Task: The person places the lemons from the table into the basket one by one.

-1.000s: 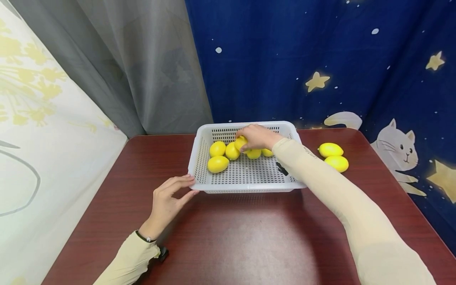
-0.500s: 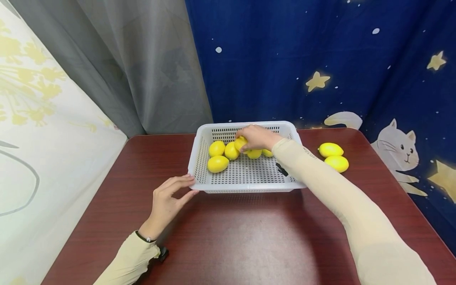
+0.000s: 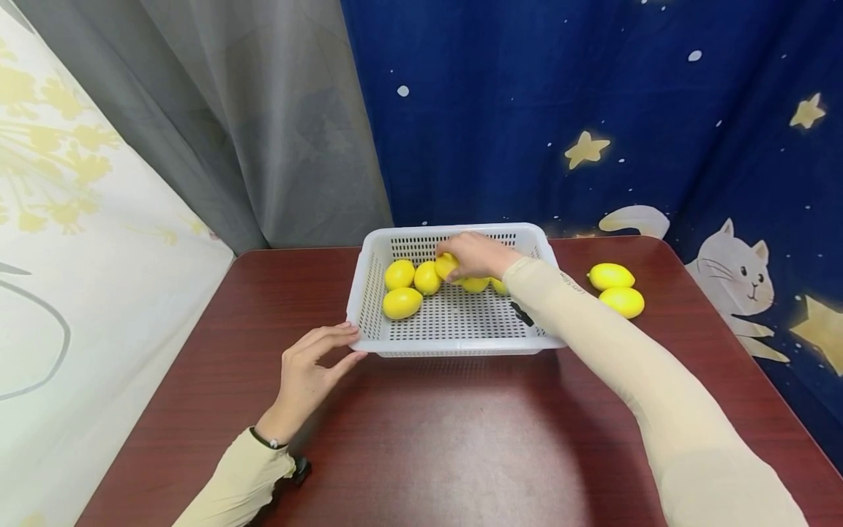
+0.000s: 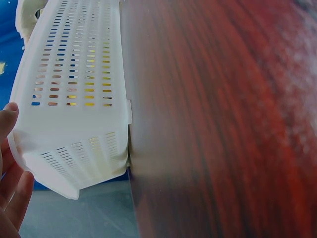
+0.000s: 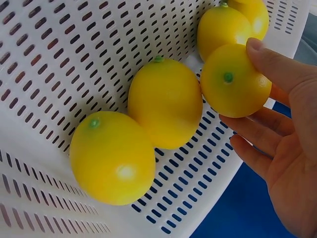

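Note:
A white perforated plastic basket (image 3: 454,344) sits near the far edge of the table, with several yellow lemons inside. My left hand (image 3: 311,373) holds its near left corner, thumb and fingers against the rim (image 4: 19,148). Inside the basket, my right hand (image 3: 479,252) grips a lemon (image 5: 235,82) between thumb and fingers. Beside that fruit, a second lemon (image 5: 166,104) and a third lemon (image 5: 113,157) rest against each other; the hand partly covers them in the head view. Towards the basket's left end lies another lemon (image 3: 402,302).
Two lemons (image 3: 622,302) lie on the dark red wooden table (image 3: 461,439) to the right of the basket. A grey curtain (image 3: 296,146) and a blue star-patterned curtain (image 3: 487,124) hang behind the table.
The two lemons under my right hand have shifted slightly to the right. My right hand stays nearly in place with its lemon, and the left hand keeps hold of the basket corner.

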`<state>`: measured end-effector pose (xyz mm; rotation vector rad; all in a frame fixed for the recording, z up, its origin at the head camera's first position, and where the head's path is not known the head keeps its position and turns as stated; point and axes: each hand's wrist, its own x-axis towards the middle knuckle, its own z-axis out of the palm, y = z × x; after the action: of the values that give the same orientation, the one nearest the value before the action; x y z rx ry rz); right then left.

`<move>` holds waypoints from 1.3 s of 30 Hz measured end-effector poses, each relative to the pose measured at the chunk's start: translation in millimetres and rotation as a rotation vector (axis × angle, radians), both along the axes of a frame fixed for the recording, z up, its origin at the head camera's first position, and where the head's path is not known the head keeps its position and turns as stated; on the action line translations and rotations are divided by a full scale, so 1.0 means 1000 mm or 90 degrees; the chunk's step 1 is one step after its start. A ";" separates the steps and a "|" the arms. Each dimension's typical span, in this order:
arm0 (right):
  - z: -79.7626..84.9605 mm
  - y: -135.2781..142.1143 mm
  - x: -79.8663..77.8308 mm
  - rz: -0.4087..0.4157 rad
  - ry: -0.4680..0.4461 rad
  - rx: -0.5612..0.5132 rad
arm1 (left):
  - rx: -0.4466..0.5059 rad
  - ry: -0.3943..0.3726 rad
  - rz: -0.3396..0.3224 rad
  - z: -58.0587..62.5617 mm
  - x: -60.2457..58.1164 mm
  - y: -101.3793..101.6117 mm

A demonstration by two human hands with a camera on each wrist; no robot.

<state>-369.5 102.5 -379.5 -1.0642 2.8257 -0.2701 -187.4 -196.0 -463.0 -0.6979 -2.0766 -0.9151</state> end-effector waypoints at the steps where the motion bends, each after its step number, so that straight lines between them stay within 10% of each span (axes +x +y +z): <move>1: 0.000 0.000 0.000 0.001 0.000 0.000 | 0.000 0.000 0.000 0.000 0.000 0.000; 39: -0.007 0.003 -0.007 -0.019 0.008 0.006 | 0.010 -0.001 -0.005 -0.002 0.000 0.000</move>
<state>-376.5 105.3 -386.5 -1.0260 2.8539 -0.2541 -187.8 -195.6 -464.7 -0.6982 -2.0675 -0.9358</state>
